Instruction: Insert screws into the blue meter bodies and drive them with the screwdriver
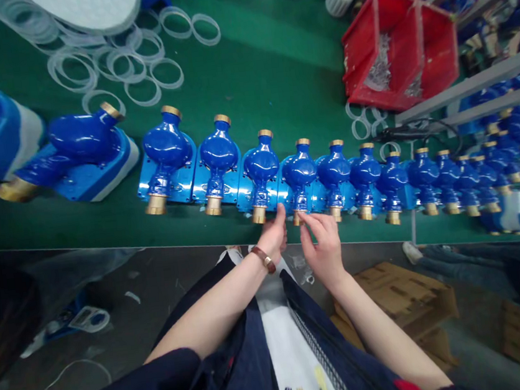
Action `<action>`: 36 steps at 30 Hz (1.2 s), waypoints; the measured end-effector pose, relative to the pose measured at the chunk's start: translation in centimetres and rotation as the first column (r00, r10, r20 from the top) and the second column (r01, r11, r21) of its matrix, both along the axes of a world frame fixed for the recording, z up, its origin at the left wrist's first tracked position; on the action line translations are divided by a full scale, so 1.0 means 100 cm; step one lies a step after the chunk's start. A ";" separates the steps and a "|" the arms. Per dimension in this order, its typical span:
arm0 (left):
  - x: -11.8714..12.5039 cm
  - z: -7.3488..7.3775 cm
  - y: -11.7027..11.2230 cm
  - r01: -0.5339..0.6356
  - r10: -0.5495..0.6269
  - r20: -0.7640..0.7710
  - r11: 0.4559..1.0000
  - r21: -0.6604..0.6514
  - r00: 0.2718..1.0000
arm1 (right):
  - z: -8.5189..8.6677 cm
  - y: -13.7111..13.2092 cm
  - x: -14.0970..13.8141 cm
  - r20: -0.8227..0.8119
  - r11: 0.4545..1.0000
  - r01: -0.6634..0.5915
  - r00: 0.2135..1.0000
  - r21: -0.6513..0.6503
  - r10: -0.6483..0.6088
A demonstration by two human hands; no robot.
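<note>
A row of blue water meters [261,161] with brass threaded ends lies along the green bench, each against a light-blue body. My left hand [274,237] is at the bench's front edge beside the brass end of one meter. Its thumb is stretched up toward the gap between two meters; the other fingers are partly hidden and nothing shows in them. Close by on the right, my right hand [326,244] has its fingers bent, with the fingertips together at the brass end [297,217] of the neighbouring meter. Anything small between those fingertips cannot be made out.
Clear plastic rings [135,65] lie loose at the back left, by a white round lid [93,7]. A red two-part bin [400,47] with small metal pieces stands at the back right, near a grey metal rack [478,89]. Cardboard boxes [398,298] are on the floor.
</note>
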State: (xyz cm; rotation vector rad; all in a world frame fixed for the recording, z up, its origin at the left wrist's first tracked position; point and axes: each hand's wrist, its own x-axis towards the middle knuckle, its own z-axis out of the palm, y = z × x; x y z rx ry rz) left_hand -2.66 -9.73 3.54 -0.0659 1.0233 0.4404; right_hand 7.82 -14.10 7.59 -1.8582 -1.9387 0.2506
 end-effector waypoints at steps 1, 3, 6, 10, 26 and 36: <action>-0.005 0.004 -0.002 -0.007 0.008 0.019 0.999 -0.052 1.000 | 0.002 -0.001 -0.004 -0.049 1.000 -0.008 0.999 -0.008 0.008; -0.019 0.014 -0.010 -0.060 0.075 0.104 0.988 -0.142 0.992 | 0.007 -0.005 -0.014 -0.145 0.998 -0.042 0.989 -0.052 0.034; -0.046 0.032 -0.021 -0.200 0.237 0.210 0.962 -0.184 0.949 | 0.014 -0.014 -0.033 -0.218 0.976 -0.163 0.967 -0.148 0.129; -0.074 0.049 -0.027 -0.237 0.261 0.197 0.962 -0.136 0.945 | 0.018 -0.022 -0.051 -0.176 0.936 -0.299 0.947 -0.187 0.268; -0.086 0.057 -0.020 -0.204 0.215 0.348 0.977 -0.066 0.913 | 0.026 -0.004 -0.046 -0.299 0.855 -0.380 0.912 -0.352 0.282; -0.083 0.042 -0.026 -0.255 0.287 0.213 0.952 -0.168 0.934 | 0.027 0.008 -0.045 -0.388 0.955 -0.228 0.911 -0.188 0.141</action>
